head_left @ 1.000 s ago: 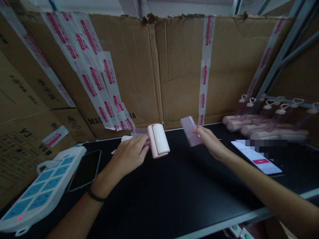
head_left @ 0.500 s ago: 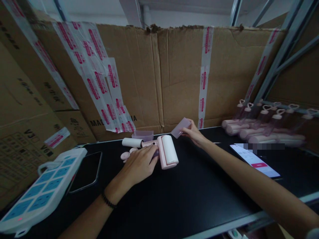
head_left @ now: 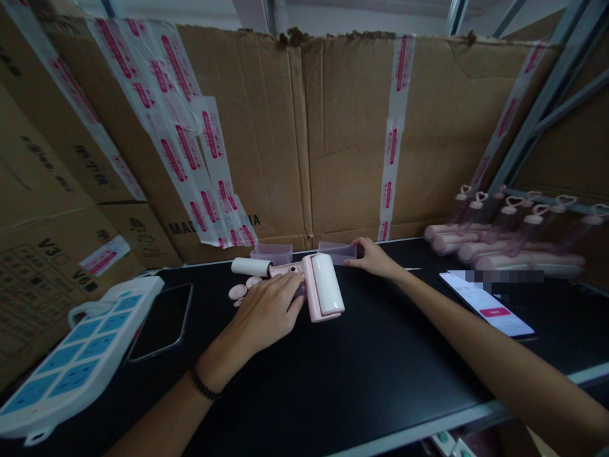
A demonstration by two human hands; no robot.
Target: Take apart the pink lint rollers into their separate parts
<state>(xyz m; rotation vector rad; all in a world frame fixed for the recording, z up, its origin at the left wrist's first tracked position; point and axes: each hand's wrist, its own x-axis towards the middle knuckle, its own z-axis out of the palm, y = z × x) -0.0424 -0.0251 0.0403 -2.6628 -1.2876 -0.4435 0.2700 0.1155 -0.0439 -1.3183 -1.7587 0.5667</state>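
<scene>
My left hand (head_left: 269,311) is closed round the handle end of a pink lint roller (head_left: 311,298) with a white roll; part of the handle is hidden under my fingers. With thumb and fingers, my right hand (head_left: 375,259) pinches the right end of a translucent purple cover (head_left: 333,252), low at the back of the black table. Left of it, a second purple cover (head_left: 275,254) lies by the cardboard. A small white roll (head_left: 251,266) and several round pink caps (head_left: 238,292) lie just beyond my left hand.
A white power strip (head_left: 80,355) and a dark phone (head_left: 162,320) lie at the left. A lit phone (head_left: 490,304) rests at the right, before several pink rollers (head_left: 509,260) with heart-shaped loops. Tall taped cardboard (head_left: 342,139) closes off the back.
My right hand has lowered the purple cover from a tilted, raised position to the table's back edge. My left hand stays on the lint roller. The camera view has tilted slightly.
</scene>
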